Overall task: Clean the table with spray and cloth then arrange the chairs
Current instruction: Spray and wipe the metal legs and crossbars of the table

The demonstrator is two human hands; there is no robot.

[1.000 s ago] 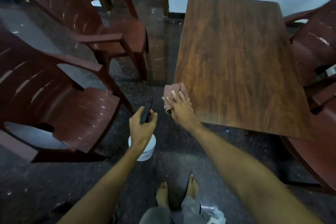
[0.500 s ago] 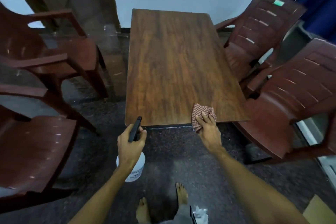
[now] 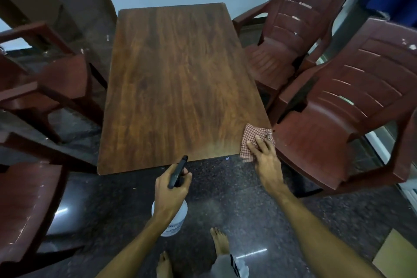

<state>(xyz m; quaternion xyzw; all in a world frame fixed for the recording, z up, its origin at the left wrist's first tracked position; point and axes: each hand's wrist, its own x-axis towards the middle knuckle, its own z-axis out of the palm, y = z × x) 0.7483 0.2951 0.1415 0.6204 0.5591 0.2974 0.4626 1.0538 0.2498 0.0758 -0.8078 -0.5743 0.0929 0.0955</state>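
Pressing down with flat, spread fingers, our right hand (image 3: 266,160) holds the checked cloth (image 3: 251,136) against the near right corner of the table (image 3: 176,74). Nothing is curled round the cloth. One edge of it hangs over the tabletop's near edge, below the hand. A second ago the same cloth lay at the near left corner, and half a second ago it sat partway along the near edge, so we have swept it the whole way across.

Our left hand (image 3: 168,194) still grips the spray bottle (image 3: 180,214) by its neck, fingers wrapped round the black trigger head. It is held off the table, in front of the near edge and above the dark floor (image 3: 237,205), much as before. The bottle's white body is opaque and mostly hidden behind the hand, so we cannot tell how much liquid it holds.

Just beside the cloth's corner stands the near right chair (image 3: 338,124), its seat edge close to the table. A far right chair (image 3: 291,29) sits behind it. Two more chairs (image 3: 56,74) stand on the left side, apart from the table. Our bare feet (image 3: 220,240) show at the bottom.
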